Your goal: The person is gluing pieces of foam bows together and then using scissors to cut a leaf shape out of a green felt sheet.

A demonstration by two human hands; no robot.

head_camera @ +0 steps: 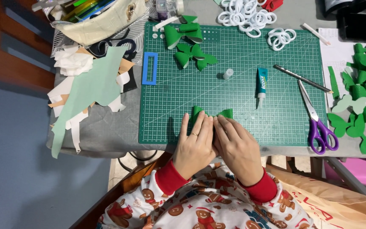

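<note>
Pressing down side by side, the left hand (195, 146) and right hand (236, 148) are laid flat, fingers extended and closed together, on a green felt bow (225, 113) at the near edge of the cutting mat (234, 85). Only the bow's two loop ends are seen beyond the fingertips. Purple-handled scissors (318, 125) and a glue tube (262, 82) are set well apart on the mat.

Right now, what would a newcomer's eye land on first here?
Both hands, left hand and right hand, press side by side on a folded green piece at the near edge of the green cutting mat. Purple-handled scissors lie at the mat's right edge, and finished green bows sit at its far side.
</note>
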